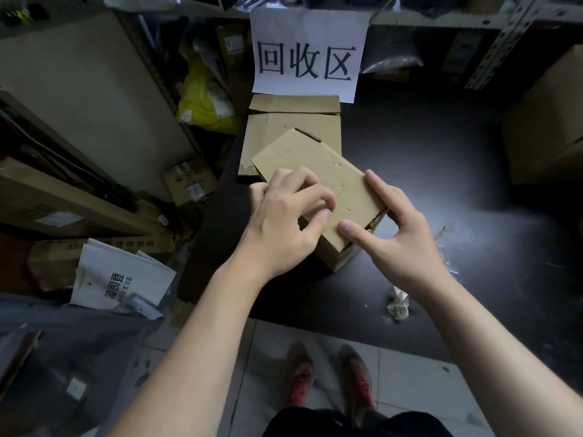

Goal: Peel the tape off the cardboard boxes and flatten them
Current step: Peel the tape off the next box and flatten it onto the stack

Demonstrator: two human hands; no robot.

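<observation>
Now your left hand (284, 222) curls on small box (318, 171) top, fingertips (328, 201) pinching, likely hunting seam to peel; right hand (400, 234) clamps box end, steadying it on tabletop (426, 152).

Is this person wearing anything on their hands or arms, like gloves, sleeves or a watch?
No. The left hand and right hand are bare, with no gloves or rings to be seen. The left forearm and right forearm are bare too: no sleeves, watch or bracelet show up to the picture's edge.
</observation>
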